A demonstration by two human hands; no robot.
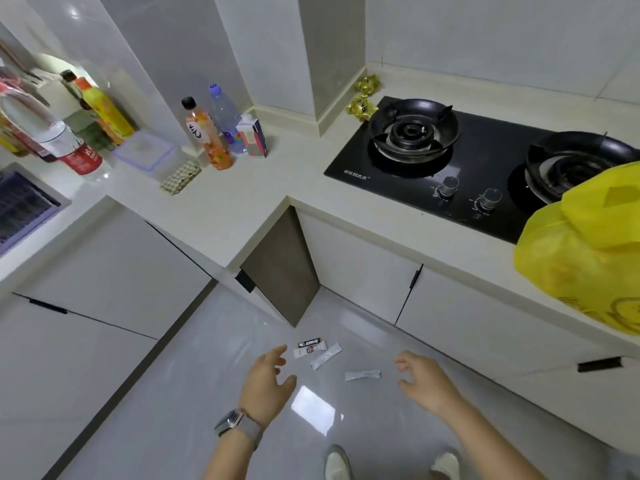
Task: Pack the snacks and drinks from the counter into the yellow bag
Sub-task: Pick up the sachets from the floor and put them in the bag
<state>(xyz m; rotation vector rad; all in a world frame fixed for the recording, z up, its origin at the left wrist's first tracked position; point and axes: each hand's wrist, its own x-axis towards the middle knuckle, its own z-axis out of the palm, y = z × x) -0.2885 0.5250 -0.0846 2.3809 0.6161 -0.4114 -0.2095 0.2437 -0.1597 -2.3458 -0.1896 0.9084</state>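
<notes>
Glossy grey floor tile (207, 358) under scattered snack sachets (325, 356): light, flat, slippery, best pinched at an edge. Left hand (268, 382) and right hand (424, 382) both spread, holding nothing; yellow bag (581, 258) soft, slumped on counter (225, 202).

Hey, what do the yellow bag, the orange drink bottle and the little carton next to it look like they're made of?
Yellow bag: thin plastic film, judging by its crinkles and slight translucence. Orange drink bottle: clear, glossy plastic showing the liquid, with a black cap. Carton: probably coated paperboard, with flat printed faces and a folded top.
</notes>
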